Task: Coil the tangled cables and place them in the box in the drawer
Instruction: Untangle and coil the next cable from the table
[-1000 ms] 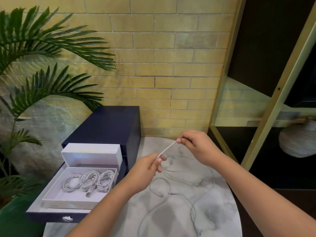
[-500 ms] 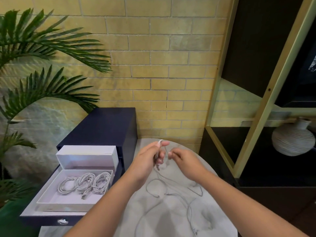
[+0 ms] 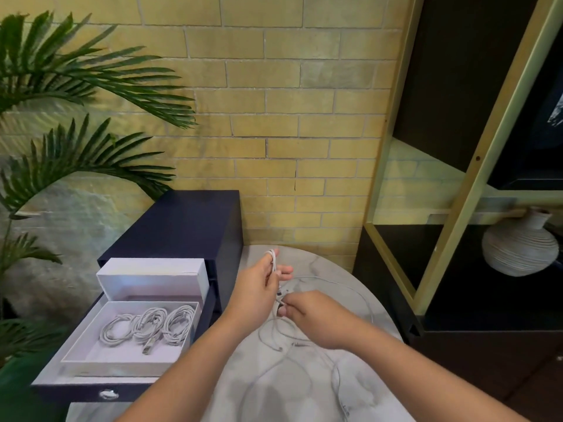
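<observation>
The left hand (image 3: 259,292) is raised above the bench (image 3: 304,263), its fingers part-stretched, with a white cable (image 3: 274,260) looped over the fingertips and running down across the palm; it holds that loop. Just below and to the right of it, the right hand (image 3: 316,321) has its fingers curled and pinches the same cable near a plug end, almost touching the left hand. The rest of the cable lies in loose tangled loops on the bench under and beyond both hands, trailing toward the near edge under the right forearm.

To the left of the left hand, a dark drawer (image 3: 61,391) stands pulled out, with an open white box (image 3: 128,365) inside it. Three coils (image 3: 149,327) lie side by side in the box. The lid (image 3: 152,274) stands at the far end of the box. Well to the right of the right hand, a ribbed vase (image 3: 518,248) sits on a dark shelf.
</observation>
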Demonstrator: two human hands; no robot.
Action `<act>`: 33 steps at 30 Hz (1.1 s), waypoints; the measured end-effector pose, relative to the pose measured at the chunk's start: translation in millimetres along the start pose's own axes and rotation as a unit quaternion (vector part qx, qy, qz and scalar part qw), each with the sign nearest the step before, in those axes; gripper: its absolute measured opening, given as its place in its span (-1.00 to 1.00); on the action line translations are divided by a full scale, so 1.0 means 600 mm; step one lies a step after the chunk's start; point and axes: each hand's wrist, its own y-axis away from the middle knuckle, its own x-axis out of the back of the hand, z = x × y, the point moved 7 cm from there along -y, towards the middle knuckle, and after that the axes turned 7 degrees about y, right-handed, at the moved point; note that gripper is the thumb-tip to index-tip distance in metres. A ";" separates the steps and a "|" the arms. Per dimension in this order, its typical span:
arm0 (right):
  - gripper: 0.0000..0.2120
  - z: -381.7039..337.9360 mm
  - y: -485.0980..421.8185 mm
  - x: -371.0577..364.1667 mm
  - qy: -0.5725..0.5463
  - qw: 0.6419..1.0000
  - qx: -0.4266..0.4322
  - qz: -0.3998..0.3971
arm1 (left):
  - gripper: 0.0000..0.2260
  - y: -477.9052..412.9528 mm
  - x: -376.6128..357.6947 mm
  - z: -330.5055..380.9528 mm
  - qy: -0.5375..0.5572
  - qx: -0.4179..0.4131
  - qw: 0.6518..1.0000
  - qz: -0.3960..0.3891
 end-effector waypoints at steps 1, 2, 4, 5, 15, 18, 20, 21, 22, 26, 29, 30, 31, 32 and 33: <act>-0.71 0.001 0.001 0.011 0.022 1.000 0.002 0.001 | -0.64 0.000 0.001 -0.002 -0.039 -0.013 0.999 -0.007; -0.72 0.002 0.002 0.023 0.035 0.999 0.004 0.005 | -0.66 0.000 0.002 -0.003 -0.076 -0.023 0.997 -0.015; -0.75 0.004 0.005 0.049 0.050 0.998 0.010 0.023 | -0.68 -0.001 0.003 -0.010 -0.121 -0.028 0.992 -0.037; -0.77 0.005 0.006 0.063 0.062 0.997 0.013 0.037 | -0.70 -0.001 0.004 -0.015 -0.130 -0.024 0.990 -0.050; -0.77 0.008 -0.008 0.139 0.134 0.978 0.057 0.147 | -0.80 0.011 0.003 -0.007 -0.153 -0.023 0.982 -0.112; -0.75 0.008 -0.008 0.148 0.132 0.977 0.063 0.157 | -0.78 0.017 0.005 0.002 -0.166 -0.045 0.981 -0.092; -0.75 0.009 -0.011 0.150 0.120 0.978 0.067 0.155 | -0.69 0.017 0.008 0.004 -0.159 -0.050 0.983 -0.082; -0.76 0.009 -0.012 0.151 0.115 0.979 0.070 0.154 | -0.68 0.015 0.010 0.004 -0.156 -0.047 0.984 -0.076; -0.78 0.011 -0.014 0.153 0.108 0.980 0.070 0.154 | -0.69 0.014 0.012 0.002 -0.151 -0.043 0.985 -0.068; -0.92 0.027 -0.015 0.163 0.056 0.984 0.062 0.159 | -0.71 0.015 0.029 -0.003 -0.139 -0.022 0.989 -0.036; -0.89 0.032 -0.013 0.166 0.067 0.982 0.065 0.165 | -0.72 0.016 0.029 -0.001 -0.132 -0.018 0.990 -0.039; -0.88 0.034 -0.014 0.167 0.074 0.980 0.068 0.173 | -0.73 0.015 0.027 0.001 -0.124 -0.019 0.991 -0.041; -0.86 0.036 -0.015 0.169 0.086 0.977 0.070 0.184 | -0.73 0.014 0.026 0.004 -0.115 -0.019 0.992 -0.040; -0.85 0.040 -0.017 0.171 0.104 0.973 0.069 0.193 | -0.72 0.012 0.025 0.006 -0.106 -0.020 0.993 -0.037; -0.83 0.044 -0.019 0.171 0.125 0.970 0.068 0.199 | -0.68 0.010 0.026 0.008 -0.101 -0.022 0.994 -0.034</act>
